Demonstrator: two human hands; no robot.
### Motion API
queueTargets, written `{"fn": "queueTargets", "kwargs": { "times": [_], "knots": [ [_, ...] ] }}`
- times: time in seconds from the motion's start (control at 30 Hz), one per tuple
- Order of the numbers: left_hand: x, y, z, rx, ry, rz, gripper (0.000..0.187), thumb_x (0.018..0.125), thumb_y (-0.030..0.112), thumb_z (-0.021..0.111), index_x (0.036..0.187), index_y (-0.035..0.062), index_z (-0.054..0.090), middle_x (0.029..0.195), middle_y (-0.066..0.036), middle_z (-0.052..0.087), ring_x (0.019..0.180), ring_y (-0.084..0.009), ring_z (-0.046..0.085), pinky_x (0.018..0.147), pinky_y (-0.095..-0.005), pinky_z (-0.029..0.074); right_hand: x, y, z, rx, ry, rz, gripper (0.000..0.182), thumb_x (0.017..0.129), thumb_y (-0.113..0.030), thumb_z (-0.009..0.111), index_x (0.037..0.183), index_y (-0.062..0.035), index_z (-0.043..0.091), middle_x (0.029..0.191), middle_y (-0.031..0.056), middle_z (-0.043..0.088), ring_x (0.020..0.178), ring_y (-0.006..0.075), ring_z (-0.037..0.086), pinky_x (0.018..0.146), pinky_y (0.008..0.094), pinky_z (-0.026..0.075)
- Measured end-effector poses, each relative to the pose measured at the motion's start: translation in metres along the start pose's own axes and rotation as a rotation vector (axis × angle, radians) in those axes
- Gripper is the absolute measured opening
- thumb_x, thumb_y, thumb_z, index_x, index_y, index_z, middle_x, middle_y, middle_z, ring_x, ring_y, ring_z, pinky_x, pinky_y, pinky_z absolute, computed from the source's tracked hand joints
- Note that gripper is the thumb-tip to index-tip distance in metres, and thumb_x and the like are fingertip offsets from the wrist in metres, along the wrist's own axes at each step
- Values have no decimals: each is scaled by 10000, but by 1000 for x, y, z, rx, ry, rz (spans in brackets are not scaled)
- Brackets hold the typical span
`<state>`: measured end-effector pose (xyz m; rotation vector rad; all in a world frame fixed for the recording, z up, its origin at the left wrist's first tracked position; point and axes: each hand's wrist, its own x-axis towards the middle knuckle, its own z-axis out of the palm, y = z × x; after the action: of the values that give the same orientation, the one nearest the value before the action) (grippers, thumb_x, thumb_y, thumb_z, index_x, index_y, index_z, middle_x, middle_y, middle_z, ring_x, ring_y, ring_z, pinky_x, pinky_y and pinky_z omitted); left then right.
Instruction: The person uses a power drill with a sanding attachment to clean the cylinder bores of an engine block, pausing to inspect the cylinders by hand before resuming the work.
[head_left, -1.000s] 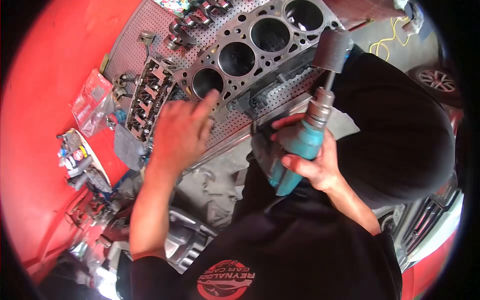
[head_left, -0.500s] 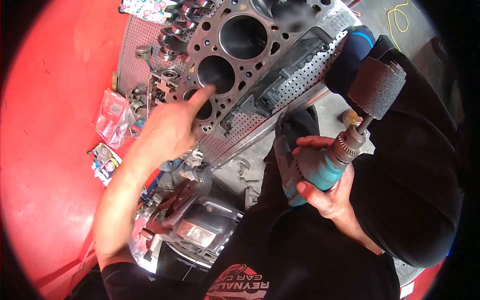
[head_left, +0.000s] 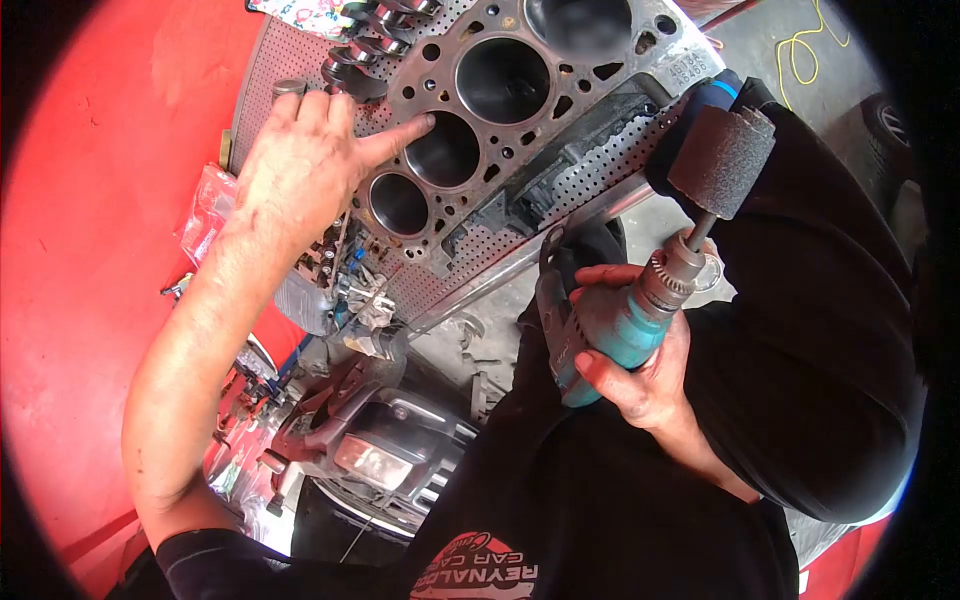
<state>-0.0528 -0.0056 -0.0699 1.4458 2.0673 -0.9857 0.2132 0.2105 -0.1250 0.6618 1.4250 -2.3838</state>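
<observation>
An engine block [head_left: 640, 75] lies with its bored face up, a row of round cylinder bores in it. My left hand [head_left: 310, 165] is open, palm down over the block's left edge. Its thumb reaches to the rim of one cylinder bore [head_left: 442, 150], and its fingers stretch toward a piston [head_left: 290, 87]. In my right hand [head_left: 655, 390], a teal power drill [head_left: 632, 328] is gripped around its body. A dark abrasive drum [head_left: 722, 165] with a frayed end sits on a shaft in the drill's chuck [head_left: 672, 275], raised to the right of the block.
The block rests on a perforated metal bench [head_left: 415, 290]. Beside it stands a crankshaft [head_left: 370, 45] at the upper left. Plastic bags [head_left: 208, 205] lie on the left. A vehicle front with a headlight [head_left: 375, 458] is below. A yellow cord [head_left: 782, 60] runs across the floor.
My left hand has moved up and left, from pointing over the bores to spreading with its thumb at a bore rim. The drill has shifted slightly left and down in view.
</observation>
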Motion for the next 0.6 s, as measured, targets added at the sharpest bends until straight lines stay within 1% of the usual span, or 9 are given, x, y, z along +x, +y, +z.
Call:
{"fn": "queueTargets", "kwargs": {
  "times": [0.1, 0.2, 0.3, 0.37, 0.43, 0.5, 0.53, 0.57, 0.6],
  "knots": [
    [-10, 10, 3, -38, -76, -30, 851, 814, 35, 655, 1544, 384, 392, 950, -110, 598, 929, -298, 613, 858, -439, 495, 2, -3, 6, 33, 39, 3, 752, 743, -96, 838, 1362, -10, 420, 1225, 94, 607, 982, 136, 624, 872, 337, 515],
    [-19, 36, 9, -345, -251, -128, 837, 788, 6, 640, 1547, 265, 398, 950, -146, 646, 827, -330, 651, 783, -471, 529, 6, -3, 6, 35, 39, -11, 720, 743, -98, 843, 1341, -18, 449, 1178, 79, 605, 971, 131, 619, 871, 336, 513],
    [-24, 64, 0, -978, -309, -248, 757, 835, 19, 602, 1543, 171, 381, 912, -159, 675, 745, -318, 664, 725, -472, 546, 11, -7, 6, 55, 43, 14, 706, 739, -99, 844, 1330, -23, 465, 1154, 70, 603, 972, 131, 613, 874, 336, 509],
    [-23, 84, 3, -1607, -204, -357, 725, 855, 23, 594, 1536, 144, 379, 893, -158, 674, 739, -285, 649, 710, -445, 536, 14, -8, 7, 45, 53, 17, 707, 731, -100, 840, 1328, -23, 467, 1151, 71, 604, 976, 135, 612, 880, 337, 505],
    [-17, 100, 8, -2215, -95, -400, 702, 871, 33, 594, 1531, 134, 379, 879, -154, 665, 721, -258, 627, 690, -425, 521, 16, -12, 11, 25, 103, 80, 718, 698, -196, 825, 1301, 5, 492, 1219, 118, 609, 1044, 187, 620, 920, 365, 496],
    [-1, 110, 13, -2814, 42, -338, 687, 882, 49, 602, 1526, 140, 382, 870, -147, 648, 693, -237, 599, 665, -410, 503, 19, -17, 16, -7, 121, 92, 724, 684, -245, 813, 1285, 16, 506, 1248, 140, 615, 1068, 214, 629, 936, 377, 494],
    [8, 112, 15, -3042, 211, -187, 721, 862, 60, 627, 1479, -10, 262, 883, -179, 667, 718, -260, 625, 724, -437, 512, 21, -16, 18, -21, 119, 73, 716, 687, -245, 809, 1283, 14, 507, 1243, 139, 619, 1058, 215, 634, 931, 375, 497],
    [15, 117, 16, -3185, 326, -134, 705, 864, 60, 623, 1468, -1, 265, 896, -181, 669, 728, -262, 626, 735, -445, 510, 22, -16, 18, -42, 115, 51, 709, 690, -244, 805, 1280, 12, 509, 1239, 137, 622, 1049, 216, 639, 927, 374, 501],
    [20, 122, 15, -3321, 460, -65, 690, 867, 61, 619, 1458, 9, 268, 909, -183, 671, 737, -265, 627, 746, -453, 507, 25, -13, 11, -41, 55, 41, 662, 710, -108, 807, 1283, -22, 489, 1205, 81, 632, 1016, 170, 624, 922, 353, 500]
  ]
}}
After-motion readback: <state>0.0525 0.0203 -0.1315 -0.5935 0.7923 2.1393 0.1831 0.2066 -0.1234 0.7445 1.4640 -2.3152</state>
